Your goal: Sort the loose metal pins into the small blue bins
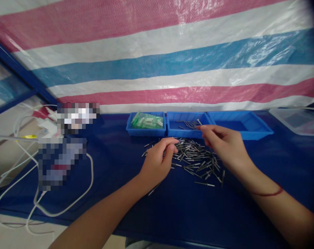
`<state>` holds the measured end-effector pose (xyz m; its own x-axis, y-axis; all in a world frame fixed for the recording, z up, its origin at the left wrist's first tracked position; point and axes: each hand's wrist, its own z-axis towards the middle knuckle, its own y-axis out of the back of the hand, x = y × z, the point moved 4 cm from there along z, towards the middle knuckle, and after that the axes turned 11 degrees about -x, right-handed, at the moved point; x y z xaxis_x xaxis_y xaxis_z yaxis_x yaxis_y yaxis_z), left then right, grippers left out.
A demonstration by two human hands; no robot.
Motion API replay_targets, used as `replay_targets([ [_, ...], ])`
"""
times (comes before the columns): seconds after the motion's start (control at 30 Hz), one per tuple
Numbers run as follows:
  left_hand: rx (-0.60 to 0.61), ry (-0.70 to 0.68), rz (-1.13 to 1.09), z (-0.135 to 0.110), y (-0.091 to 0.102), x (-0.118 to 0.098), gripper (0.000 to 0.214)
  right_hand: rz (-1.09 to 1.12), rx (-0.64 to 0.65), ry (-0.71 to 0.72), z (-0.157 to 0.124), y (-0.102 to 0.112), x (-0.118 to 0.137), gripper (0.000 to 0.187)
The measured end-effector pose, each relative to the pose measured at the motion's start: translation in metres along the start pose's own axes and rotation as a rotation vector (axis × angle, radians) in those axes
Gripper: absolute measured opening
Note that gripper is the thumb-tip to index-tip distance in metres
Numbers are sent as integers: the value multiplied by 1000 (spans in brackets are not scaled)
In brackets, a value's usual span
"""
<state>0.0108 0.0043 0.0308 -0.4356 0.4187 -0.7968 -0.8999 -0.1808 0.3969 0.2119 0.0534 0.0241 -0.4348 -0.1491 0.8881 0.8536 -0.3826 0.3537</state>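
Right hand (225, 143) pinched around 1 rivet (199, 121)

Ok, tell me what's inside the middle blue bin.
The middle bin holds several loose metal rivets. The right hand covers its front right corner, so anything behind it there can't be seen.

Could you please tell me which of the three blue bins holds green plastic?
The left bin: only it has green plastic inside; the middle bin holds metal pins, and the right bin shows neither.
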Motion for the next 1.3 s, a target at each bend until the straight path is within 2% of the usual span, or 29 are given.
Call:
replay_targets([
  [0.13, 11, -49, 15, -1, -1, -1, 24, 7, -23, -11, 7, 2, -7, 36],
  [0.2, 32, -141, 79, -1, -2, -3, 24, 17, 7, -1, 5, 1, -5, 32],
  [0.33, 162, -364, 309, -5, -9, -6, 24, 23, 67, 48, -6, -2, 3, 24],
  [0.47, 236, -477, 471, -8, -15, -4, 23, 16, 130, 109, -16, -7, 9, 21],
  [0.6, 262, -480, 570, -10, -18, 0, 21, 33, 192, 125, -23, -12, 12, 22],
  [0.83, 255, -483, 617, -11, -20, 0, 17, 43, 216, 138, -27, -13, 14, 24],
  [1.3, 220, -328, 670, -9, -24, 1, 19, 29, 239, 161, -29, -15, 17, 21],
])
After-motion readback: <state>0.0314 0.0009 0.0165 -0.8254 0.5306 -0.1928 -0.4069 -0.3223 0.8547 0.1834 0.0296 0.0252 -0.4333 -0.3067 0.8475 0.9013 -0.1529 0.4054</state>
